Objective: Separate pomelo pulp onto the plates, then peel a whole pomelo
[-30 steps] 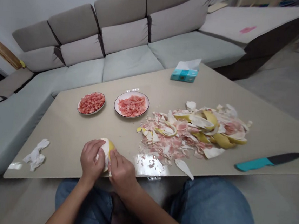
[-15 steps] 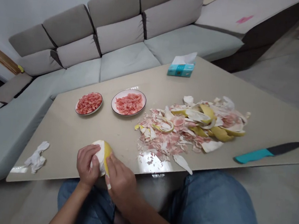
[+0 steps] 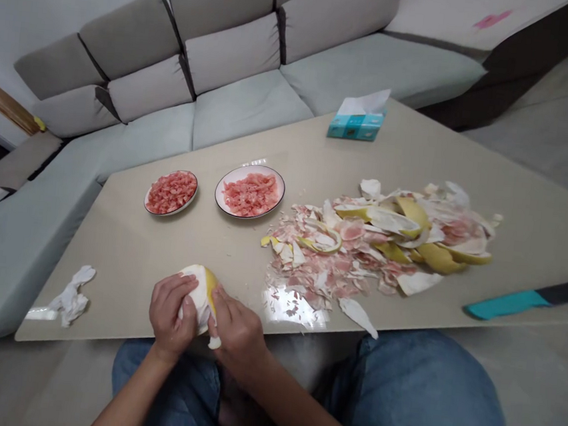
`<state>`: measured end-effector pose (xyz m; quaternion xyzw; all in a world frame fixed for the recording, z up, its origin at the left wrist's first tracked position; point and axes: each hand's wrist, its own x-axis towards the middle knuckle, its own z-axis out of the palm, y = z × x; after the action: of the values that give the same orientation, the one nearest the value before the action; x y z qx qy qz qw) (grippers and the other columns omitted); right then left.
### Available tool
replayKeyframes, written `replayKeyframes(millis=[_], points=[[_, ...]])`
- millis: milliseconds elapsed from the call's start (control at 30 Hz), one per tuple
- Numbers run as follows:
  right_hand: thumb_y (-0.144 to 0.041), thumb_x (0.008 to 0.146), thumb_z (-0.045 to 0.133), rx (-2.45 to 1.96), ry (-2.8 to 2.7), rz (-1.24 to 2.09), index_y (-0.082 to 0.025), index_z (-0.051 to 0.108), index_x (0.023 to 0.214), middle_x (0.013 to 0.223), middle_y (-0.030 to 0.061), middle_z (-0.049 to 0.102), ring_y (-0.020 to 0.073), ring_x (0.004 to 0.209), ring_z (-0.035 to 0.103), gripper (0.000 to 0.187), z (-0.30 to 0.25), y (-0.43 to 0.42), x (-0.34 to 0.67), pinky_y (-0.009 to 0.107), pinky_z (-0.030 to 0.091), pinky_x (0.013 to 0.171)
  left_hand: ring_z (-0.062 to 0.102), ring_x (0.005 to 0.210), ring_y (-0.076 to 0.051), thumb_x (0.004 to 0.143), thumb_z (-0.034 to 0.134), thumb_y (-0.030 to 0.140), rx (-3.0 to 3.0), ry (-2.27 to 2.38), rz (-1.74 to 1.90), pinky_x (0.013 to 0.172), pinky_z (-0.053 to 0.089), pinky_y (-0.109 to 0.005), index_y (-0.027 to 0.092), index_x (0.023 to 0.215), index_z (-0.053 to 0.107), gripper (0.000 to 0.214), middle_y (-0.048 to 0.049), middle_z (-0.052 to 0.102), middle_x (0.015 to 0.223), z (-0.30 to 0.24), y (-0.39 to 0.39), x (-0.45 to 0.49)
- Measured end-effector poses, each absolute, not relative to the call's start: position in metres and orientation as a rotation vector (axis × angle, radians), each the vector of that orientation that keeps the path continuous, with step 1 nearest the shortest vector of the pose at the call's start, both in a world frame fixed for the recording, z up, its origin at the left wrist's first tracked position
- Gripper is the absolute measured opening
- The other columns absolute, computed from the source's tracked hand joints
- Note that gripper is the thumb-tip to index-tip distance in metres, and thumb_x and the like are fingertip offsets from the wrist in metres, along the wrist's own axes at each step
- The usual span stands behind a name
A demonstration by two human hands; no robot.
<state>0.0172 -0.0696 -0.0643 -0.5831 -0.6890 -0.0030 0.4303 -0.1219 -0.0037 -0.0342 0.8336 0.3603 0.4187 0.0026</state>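
Both of my hands grip one partly peeled pomelo (image 3: 202, 290) at the near edge of the beige table (image 3: 169, 255). My left hand (image 3: 170, 314) wraps its white pith side. My right hand (image 3: 235, 332) pinches the strip of yellow rind still on it, with a bit of white pith hanging under the thumb. Farther back stand two white plates of pink pomelo flesh, the left plate (image 3: 171, 193) and the right plate (image 3: 250, 192).
A big heap of yellow and white peel scraps (image 3: 382, 239) covers the table's right half. A teal-handled knife (image 3: 531, 298) lies at the right edge, a crumpled tissue (image 3: 71, 294) at the left, a teal tissue box (image 3: 357, 121) at the back. A grey sofa stands behind.
The view has shifted a little. My hands have stayed on the pomelo; the right hand has worked lower along the rind, and a pith scrap now hangs below it.
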Motion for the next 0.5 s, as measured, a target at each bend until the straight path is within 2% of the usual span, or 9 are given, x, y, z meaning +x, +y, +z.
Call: replayKeyframes(millis=[100,200,367,500], points=[[-0.017,0.09,0.038,-1.457,-1.689,0.275,-0.009,0.06,0.115,0.089,0.0144,0.072,0.023,0.077,0.068,0.035,-0.052,-0.067,0.032,0.033,0.054,0.071,0.063,0.098,-0.023,0.085,0.046,0.017,2.616,1.132,1.32,0.09,0.049,-0.045,0.02,0.097,0.065,0.023,-0.0075,0.07,0.099,-0.036,-0.003,-0.125],[-0.017,0.089,0.042,-1.404,-1.735,0.398,-0.014,0.062,0.109,0.09,0.0108,0.072,0.0219,0.083,0.067,0.029,-0.042,-0.068,0.044,0.031,0.052,0.077,0.063,0.099,-0.024,0.087,0.044,0.02,2.612,1.147,1.35,0.089,0.049,-0.046,0.02,0.098,0.065,0.024,-0.0085,0.07,0.099,-0.04,-0.003,-0.129],[-0.018,0.088,0.042,-1.305,-1.758,0.289,-0.011,0.058,0.118,0.114,0.0164,0.068,0.0244,0.097,0.065,0.034,-0.046,-0.078,0.041,0.035,0.052,0.085,0.063,0.099,-0.024,0.088,0.042,0.022,2.577,1.153,1.398,0.09,0.049,-0.046,0.02,0.098,0.065,0.025,-0.0087,0.069,0.099,-0.044,-0.004,-0.131],[-0.018,0.092,0.04,-1.282,-1.687,0.092,-0.008,0.057,0.12,0.11,0.0185,0.068,0.0249,0.099,0.063,0.034,-0.052,-0.087,0.029,0.037,0.053,0.085,0.063,0.098,-0.023,0.089,0.042,0.024,2.562,1.153,1.394,0.089,0.049,-0.046,0.02,0.096,0.065,0.025,-0.0082,0.069,0.098,-0.044,-0.004,-0.13]])
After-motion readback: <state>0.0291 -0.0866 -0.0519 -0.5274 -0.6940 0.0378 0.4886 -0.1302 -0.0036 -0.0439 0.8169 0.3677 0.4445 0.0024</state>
